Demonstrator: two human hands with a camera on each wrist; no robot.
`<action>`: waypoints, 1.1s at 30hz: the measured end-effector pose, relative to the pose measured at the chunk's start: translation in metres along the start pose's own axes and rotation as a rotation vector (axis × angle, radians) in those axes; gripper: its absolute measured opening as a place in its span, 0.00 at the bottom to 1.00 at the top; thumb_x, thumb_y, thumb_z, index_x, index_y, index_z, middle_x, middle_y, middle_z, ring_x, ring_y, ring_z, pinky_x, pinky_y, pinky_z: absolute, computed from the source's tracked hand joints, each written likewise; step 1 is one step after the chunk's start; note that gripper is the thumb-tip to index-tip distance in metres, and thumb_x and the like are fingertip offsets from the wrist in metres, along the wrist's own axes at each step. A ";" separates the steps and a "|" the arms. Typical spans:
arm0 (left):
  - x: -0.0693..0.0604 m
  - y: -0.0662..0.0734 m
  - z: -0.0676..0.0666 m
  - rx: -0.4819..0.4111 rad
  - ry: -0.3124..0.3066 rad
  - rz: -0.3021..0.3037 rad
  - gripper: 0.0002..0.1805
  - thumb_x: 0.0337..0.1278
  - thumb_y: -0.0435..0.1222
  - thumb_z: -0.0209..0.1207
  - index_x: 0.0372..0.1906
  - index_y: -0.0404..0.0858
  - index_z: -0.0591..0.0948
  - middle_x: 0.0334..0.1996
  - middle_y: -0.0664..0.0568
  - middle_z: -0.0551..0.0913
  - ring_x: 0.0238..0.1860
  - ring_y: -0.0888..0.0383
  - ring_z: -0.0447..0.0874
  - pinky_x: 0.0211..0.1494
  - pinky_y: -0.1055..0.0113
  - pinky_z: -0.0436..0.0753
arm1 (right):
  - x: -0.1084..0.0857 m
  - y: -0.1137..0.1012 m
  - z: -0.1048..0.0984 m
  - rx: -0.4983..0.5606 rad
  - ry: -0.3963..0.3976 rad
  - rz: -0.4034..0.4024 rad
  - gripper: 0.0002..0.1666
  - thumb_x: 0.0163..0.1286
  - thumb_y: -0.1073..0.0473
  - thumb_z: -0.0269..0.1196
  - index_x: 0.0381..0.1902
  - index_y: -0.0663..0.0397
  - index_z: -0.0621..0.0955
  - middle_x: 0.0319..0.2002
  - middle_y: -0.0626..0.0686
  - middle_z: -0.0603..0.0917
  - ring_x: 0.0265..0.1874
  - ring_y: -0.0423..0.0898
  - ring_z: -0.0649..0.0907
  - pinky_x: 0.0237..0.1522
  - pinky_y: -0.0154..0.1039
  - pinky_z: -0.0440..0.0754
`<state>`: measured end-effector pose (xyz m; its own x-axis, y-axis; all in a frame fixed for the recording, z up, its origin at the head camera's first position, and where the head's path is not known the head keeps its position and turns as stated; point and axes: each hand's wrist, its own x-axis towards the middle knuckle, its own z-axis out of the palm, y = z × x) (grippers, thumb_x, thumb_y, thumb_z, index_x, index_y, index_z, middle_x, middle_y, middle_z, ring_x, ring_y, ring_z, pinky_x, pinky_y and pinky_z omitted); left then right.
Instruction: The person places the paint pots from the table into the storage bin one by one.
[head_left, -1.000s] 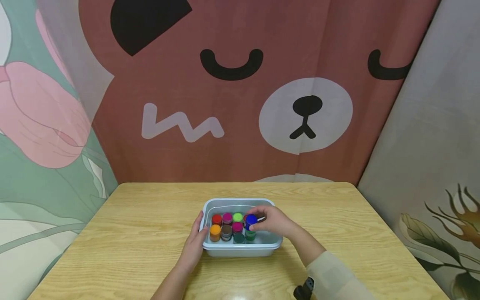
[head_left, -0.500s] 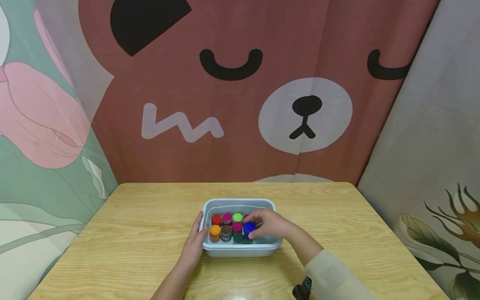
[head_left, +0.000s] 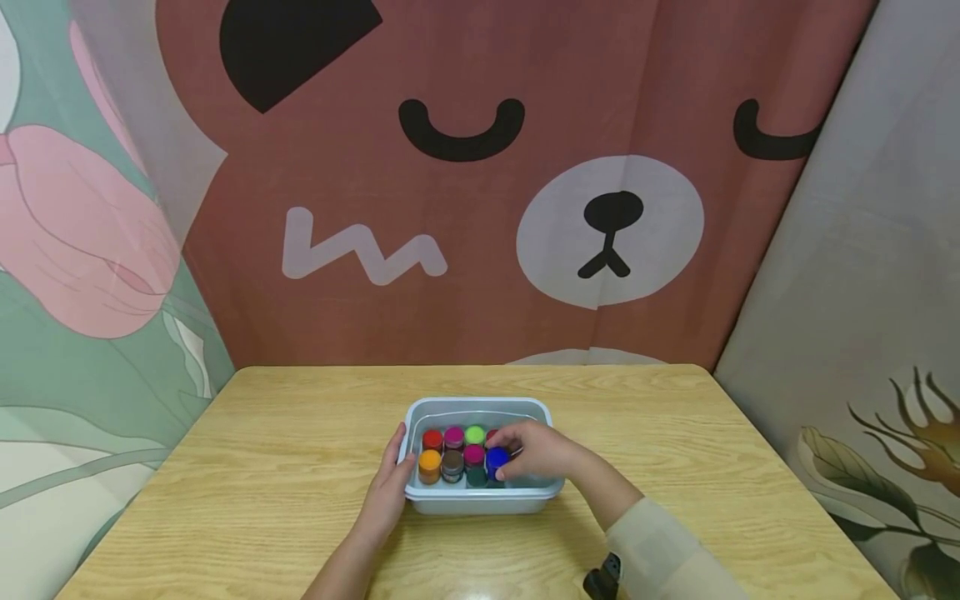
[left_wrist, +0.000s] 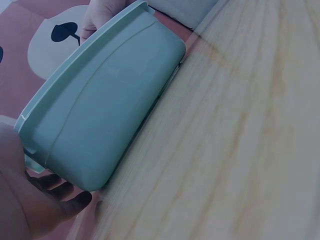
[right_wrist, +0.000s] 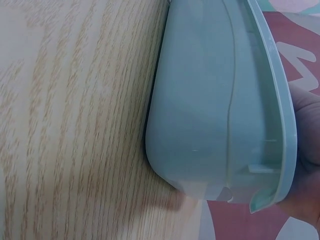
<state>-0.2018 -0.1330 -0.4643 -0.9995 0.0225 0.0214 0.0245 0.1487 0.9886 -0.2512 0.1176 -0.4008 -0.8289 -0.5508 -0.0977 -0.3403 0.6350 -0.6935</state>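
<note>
A pale blue plastic tub stands on the table in the head view. Small paint jars in it show red, magenta, lime green, orange, brown and dark green. My left hand grips the tub's left end, thumb at the rim; its fingers curl at that end in the left wrist view. Between the thumb and fingers of my right hand is a blue paint jar, low in the tub's right part. That hand partly covers a red jar behind. Tub walls hide the jars from both wrist views.
The wood-grain table extends around the tub on every side. Behind it hangs a cloth with a bear print. A black device sits at my right sleeve.
My right hand has lowered the blue jar a little, down and slightly left, over the spot where a green jar showed earlier. The left hand and the tub have stayed put.
</note>
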 end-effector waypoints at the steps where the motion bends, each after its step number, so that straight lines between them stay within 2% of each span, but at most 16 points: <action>1: 0.000 0.000 0.000 0.000 0.000 0.000 0.32 0.76 0.40 0.40 0.79 0.43 0.47 0.79 0.41 0.44 0.79 0.37 0.36 0.77 0.35 0.40 | 0.000 0.001 0.000 -0.004 -0.001 -0.005 0.22 0.56 0.59 0.74 0.49 0.56 0.84 0.49 0.53 0.86 0.51 0.53 0.83 0.58 0.54 0.81; 19: -0.002 0.002 -0.001 0.022 0.002 -0.005 0.32 0.77 0.42 0.39 0.79 0.45 0.47 0.79 0.41 0.44 0.79 0.36 0.38 0.77 0.35 0.42 | 0.003 0.004 0.003 -0.065 -0.012 -0.016 0.20 0.55 0.57 0.75 0.47 0.52 0.84 0.46 0.49 0.87 0.48 0.49 0.84 0.55 0.50 0.83; 28: -0.002 0.002 0.000 0.020 0.006 -0.002 0.32 0.77 0.40 0.39 0.79 0.44 0.47 0.79 0.41 0.45 0.79 0.37 0.38 0.77 0.35 0.43 | -0.001 -0.003 0.000 -0.077 -0.036 -0.020 0.19 0.57 0.56 0.74 0.46 0.52 0.84 0.44 0.47 0.87 0.47 0.47 0.85 0.54 0.46 0.84; 33: -0.002 0.002 0.000 0.023 0.006 -0.011 0.32 0.77 0.41 0.39 0.79 0.45 0.47 0.79 0.41 0.45 0.79 0.36 0.38 0.77 0.35 0.43 | 0.000 -0.003 0.002 -0.052 -0.018 0.005 0.19 0.55 0.58 0.75 0.45 0.53 0.84 0.44 0.49 0.87 0.48 0.50 0.85 0.56 0.50 0.83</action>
<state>-0.1995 -0.1325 -0.4624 -0.9998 0.0144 0.0112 0.0135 0.1717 0.9851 -0.2492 0.1153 -0.3999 -0.8228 -0.5566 -0.1145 -0.3588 0.6652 -0.6548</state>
